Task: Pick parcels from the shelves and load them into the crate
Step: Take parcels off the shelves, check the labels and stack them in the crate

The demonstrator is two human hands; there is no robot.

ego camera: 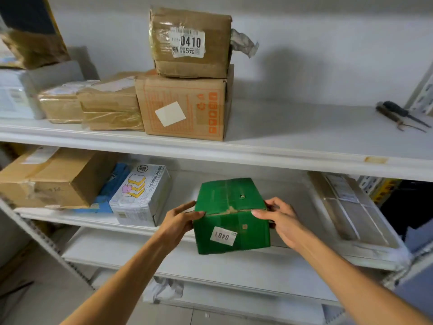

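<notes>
Head view: your left hand (180,219) and right hand (278,219) grasp the green parcel (230,215) by opposite sides. It is at the middle shelf (293,198).

Both bare arms reach forward, the left hand (178,221) and right hand (281,220) gripping opposite sides of a green box (228,195), thumbs on top.

White shelving (281,158) against plain pale wall (328,31); light floor (35,306) below; soft shadow on wall.
</notes>
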